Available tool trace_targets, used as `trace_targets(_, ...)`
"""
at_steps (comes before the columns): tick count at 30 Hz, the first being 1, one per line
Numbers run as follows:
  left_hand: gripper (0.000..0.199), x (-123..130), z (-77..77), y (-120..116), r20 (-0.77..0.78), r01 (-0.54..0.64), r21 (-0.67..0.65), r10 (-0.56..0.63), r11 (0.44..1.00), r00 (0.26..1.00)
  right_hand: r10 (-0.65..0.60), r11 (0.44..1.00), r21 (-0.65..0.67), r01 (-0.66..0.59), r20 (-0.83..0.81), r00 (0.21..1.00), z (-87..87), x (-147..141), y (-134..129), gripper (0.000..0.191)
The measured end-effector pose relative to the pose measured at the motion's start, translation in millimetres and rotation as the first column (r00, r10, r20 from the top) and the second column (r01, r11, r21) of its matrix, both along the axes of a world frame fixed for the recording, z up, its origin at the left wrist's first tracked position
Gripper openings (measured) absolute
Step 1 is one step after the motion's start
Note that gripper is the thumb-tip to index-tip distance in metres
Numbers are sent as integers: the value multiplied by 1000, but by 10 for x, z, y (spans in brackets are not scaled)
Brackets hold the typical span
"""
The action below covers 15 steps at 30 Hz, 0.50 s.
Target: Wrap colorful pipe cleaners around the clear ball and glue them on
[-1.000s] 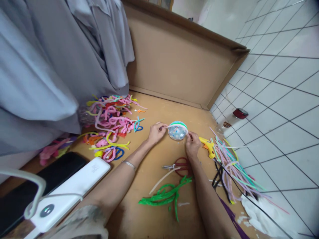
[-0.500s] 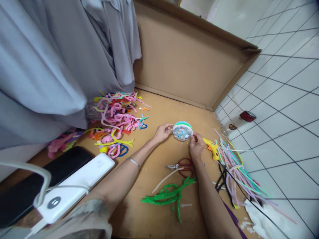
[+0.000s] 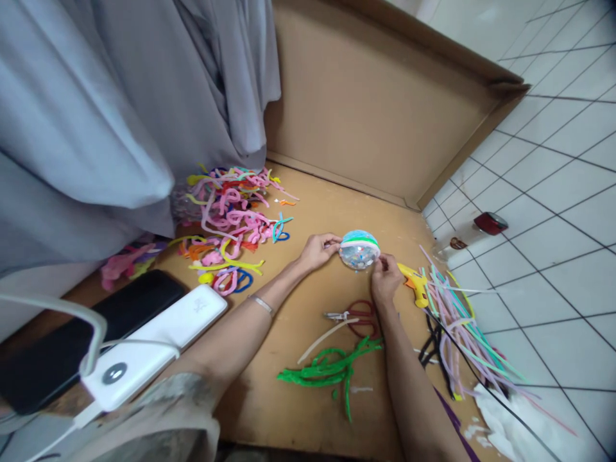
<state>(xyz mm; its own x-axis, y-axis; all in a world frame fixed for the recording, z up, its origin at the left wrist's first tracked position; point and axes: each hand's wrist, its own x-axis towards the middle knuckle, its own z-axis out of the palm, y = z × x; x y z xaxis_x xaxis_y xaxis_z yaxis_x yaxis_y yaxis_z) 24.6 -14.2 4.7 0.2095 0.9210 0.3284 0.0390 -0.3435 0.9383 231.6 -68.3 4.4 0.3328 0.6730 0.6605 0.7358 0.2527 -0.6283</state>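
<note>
A round, clear ball (image 3: 360, 256) shows blue, green and pale pink bands over its upper part and colourful bits inside the see-through lower part. My left hand (image 3: 319, 251) pinches its left edge. At its lower right edge, the fingers of my right hand (image 3: 386, 274) close on the ball, near the end of the pink band. Red-handled scissors (image 3: 363, 319) lie below it, beside a pale strip (image 3: 323, 340) and a heap of green pipe cleaners (image 3: 327, 371). A yellow glue gun (image 3: 415, 285) rests just right of my right hand.
Pink and mixed pipe cleaners (image 3: 235, 212) are piled at the left, near a white power bank (image 3: 158, 346) and a black device (image 3: 139, 308). More strips (image 3: 457, 327) lie at the right. A cardboard panel (image 3: 375, 102) stands behind; a jar (image 3: 481, 228) is on the tiles.
The ball has tipped so that more of its blue top shows. Both hands still hold it. The whole view has shifted a little.
</note>
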Motion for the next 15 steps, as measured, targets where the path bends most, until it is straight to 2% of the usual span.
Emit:
trace_targets(10, 23, -14, -41, 73, -6, -99, -108, 99, 989, 995, 65, 998, -3, -65, 22, 998, 39, -23, 37, 22)
trace_targets(15, 25, -60, -30, 80, 39, -75, -151, 81, 986, 996, 116, 992, -61, -114, 28, 993, 118, -51, 14, 28)
